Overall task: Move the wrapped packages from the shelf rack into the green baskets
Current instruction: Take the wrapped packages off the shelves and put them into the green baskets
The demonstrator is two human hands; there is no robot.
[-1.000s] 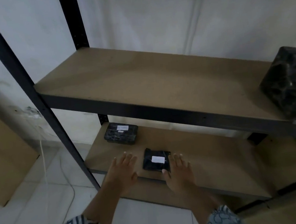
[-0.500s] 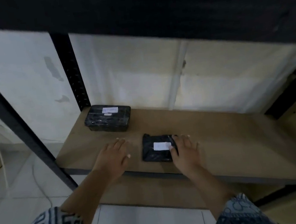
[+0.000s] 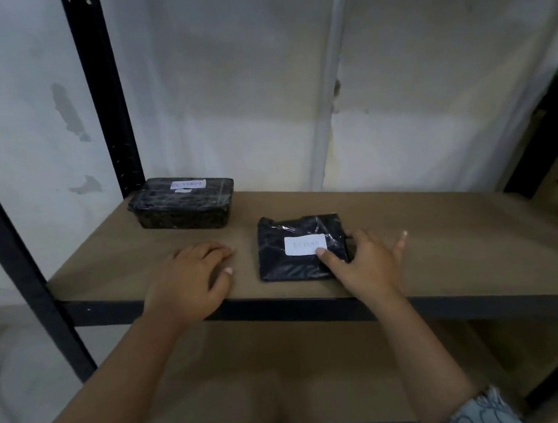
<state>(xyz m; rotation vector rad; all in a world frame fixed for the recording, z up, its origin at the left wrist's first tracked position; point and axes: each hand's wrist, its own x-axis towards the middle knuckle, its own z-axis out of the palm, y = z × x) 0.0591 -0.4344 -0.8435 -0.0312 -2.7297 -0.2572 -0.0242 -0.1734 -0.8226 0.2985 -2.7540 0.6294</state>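
A flat black wrapped package [image 3: 296, 261] with a white label lies near the front edge of the brown shelf board [image 3: 462, 236]. My right hand [image 3: 365, 264] grips its right side, thumb on the label's corner, fingers along the right edge. My left hand [image 3: 192, 282] rests palm down on the board to the package's left, apart from it and holding nothing. A second, box-shaped black package [image 3: 182, 206] with a white label stands at the board's back left. No green basket is in view.
Black metal uprights [image 3: 100, 92] frame the rack on the left, and another dark post [image 3: 545, 135] stands at the right. A lower shelf board [image 3: 287, 372] lies beneath. White sheeting hangs behind the rack.
The view has dropped and come closer to this shelf. My right hand has closed on the flat package's right side, with the thumb now on its label. My left hand stays flat on the board.
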